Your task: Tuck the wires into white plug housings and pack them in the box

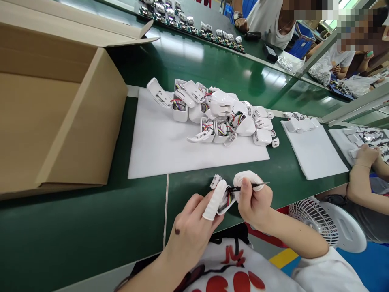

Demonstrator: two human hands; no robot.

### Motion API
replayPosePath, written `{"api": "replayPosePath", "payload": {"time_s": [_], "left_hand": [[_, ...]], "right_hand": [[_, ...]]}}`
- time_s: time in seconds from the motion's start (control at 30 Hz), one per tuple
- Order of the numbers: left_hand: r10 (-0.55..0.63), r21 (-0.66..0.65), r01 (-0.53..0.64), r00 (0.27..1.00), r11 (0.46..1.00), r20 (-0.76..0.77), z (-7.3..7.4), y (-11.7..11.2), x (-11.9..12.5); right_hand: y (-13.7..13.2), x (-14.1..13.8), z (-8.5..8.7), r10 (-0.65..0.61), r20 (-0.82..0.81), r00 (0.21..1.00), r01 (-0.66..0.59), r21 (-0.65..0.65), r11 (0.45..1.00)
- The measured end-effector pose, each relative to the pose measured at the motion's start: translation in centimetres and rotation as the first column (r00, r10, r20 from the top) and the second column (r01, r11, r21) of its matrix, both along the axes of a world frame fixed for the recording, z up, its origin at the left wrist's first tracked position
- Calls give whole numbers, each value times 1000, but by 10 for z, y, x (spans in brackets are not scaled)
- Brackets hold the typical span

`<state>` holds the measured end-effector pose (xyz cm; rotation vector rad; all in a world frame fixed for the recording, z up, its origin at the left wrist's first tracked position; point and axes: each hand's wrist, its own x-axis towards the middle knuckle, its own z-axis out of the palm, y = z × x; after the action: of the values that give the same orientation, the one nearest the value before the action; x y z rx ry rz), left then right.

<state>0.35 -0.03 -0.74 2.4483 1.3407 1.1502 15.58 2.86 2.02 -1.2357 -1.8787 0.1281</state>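
Observation:
Over the green table's front edge, my left hand is closed around a small white plastic housing with coloured wires inside. White finger covers sit on some fingers of both hands. My right hand grips dark tweezers, their dark end reaching into the housing's opening and a thin end sticking out to the right. A small white part juts up just beyond my left fingertips; I cannot tell whether it is joined to the housing. Farther back, a heap of similar white housings with wires lies on a white foam sheet.
An open cardboard box stands at the left. Rows of small parts line the back shelf. Another foam sheet holds white parts at the right. A co-worker's hands work farther right, near a white fan.

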Motion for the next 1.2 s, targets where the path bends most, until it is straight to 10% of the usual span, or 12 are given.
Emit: {"api": "replayPosePath", "payload": {"time_s": [0.4, 1.2], "left_hand": [[-35, -3, 35, 999, 999, -10, -2, 0, -2], [-54, 102, 54, 999, 993, -2, -2, 3, -1]], "right_hand": [[9, 0, 22, -139, -58, 989, 141, 37, 989], [10, -6, 5, -104, -15, 994, 103, -36, 994]]}}
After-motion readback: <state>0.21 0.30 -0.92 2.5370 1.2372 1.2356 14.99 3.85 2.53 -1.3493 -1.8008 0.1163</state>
